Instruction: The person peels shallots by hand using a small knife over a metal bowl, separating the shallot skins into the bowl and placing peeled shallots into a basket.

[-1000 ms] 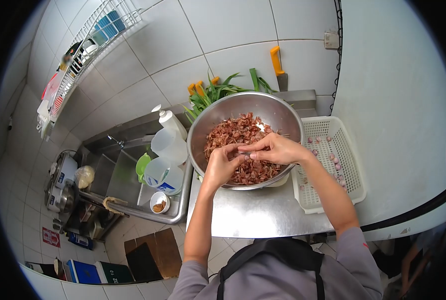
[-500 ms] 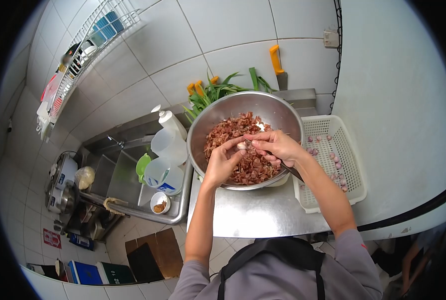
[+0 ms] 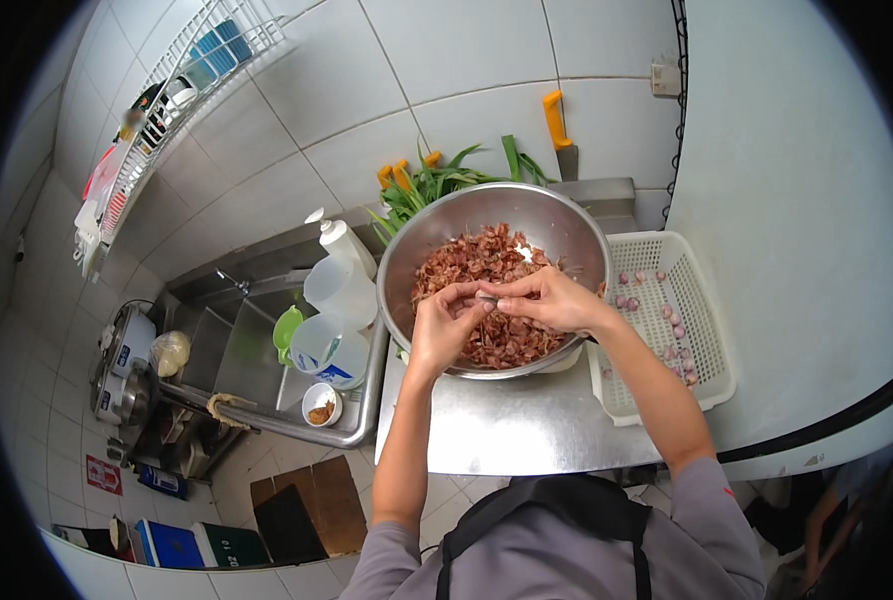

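Over a large steel bowl (image 3: 576,235) heaped with reddish-brown shallot skins (image 3: 466,255), both my hands meet at the fingertips. My left hand (image 3: 444,322) pinches a small pale shallot, mostly covered by the fingers. My right hand (image 3: 544,300) is closed against it, thumb and forefinger at the shallot. A small grey knife blade (image 3: 486,297) seems to show between the fingertips; its handle is largely hidden by the right hand. To the right, a white perforated basket (image 3: 621,400) holds several purplish shallots (image 3: 675,320) scattered over its bottom.
Green leaves (image 3: 436,185) and orange-handled knives (image 3: 554,118) are behind the bowl. On the left are a steel sink (image 3: 251,335), clear plastic tubs (image 3: 328,350), a pump bottle (image 3: 344,243) and a small white cup (image 3: 321,405). Part of another person (image 3: 831,520) shows at lower right.
My right hand has turned and lowered, its fingers closing in on the shallot. The dark knife handle that stuck out below the right hand is now mostly out of sight.
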Action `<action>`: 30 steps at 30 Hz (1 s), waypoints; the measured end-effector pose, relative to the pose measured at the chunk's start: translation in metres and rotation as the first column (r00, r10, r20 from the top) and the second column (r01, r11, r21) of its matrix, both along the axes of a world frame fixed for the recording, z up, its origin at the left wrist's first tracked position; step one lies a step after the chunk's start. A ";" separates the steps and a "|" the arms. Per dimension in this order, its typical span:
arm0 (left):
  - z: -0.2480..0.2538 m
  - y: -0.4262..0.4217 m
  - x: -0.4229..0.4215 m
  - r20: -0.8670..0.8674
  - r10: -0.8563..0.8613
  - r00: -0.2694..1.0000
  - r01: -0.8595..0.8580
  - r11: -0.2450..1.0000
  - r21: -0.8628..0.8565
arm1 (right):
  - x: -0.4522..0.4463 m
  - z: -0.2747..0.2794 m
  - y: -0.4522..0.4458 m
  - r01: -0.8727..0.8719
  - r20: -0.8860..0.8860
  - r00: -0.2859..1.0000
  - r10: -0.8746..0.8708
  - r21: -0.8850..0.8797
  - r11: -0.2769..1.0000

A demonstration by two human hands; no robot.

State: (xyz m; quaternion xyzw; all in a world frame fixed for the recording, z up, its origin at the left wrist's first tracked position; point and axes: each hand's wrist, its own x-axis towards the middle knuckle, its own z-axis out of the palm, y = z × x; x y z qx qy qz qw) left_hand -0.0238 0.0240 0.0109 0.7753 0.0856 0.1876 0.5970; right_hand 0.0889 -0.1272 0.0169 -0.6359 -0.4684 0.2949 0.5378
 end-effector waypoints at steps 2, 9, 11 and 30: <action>0.002 -0.003 -0.002 0.013 0.005 1.000 -0.005 0.999 -0.033 | -0.002 0.000 -0.001 -0.016 -0.095 0.995 0.018 0.018 1.000; -0.003 0.000 -0.003 0.047 -0.032 0.998 0.039 0.990 -0.134 | -0.008 0.002 0.000 -0.018 -0.437 0.899 0.031 0.034 0.999; -0.006 -0.001 0.000 0.062 -0.017 0.998 0.029 0.980 -0.195 | -0.010 0.002 0.002 0.002 -0.599 0.800 0.025 0.045 0.999; -0.019 0.000 0.006 0.205 0.082 0.975 0.067 0.776 -0.627 | -0.011 0.009 0.003 0.081 -0.354 0.933 -0.058 0.049 0.996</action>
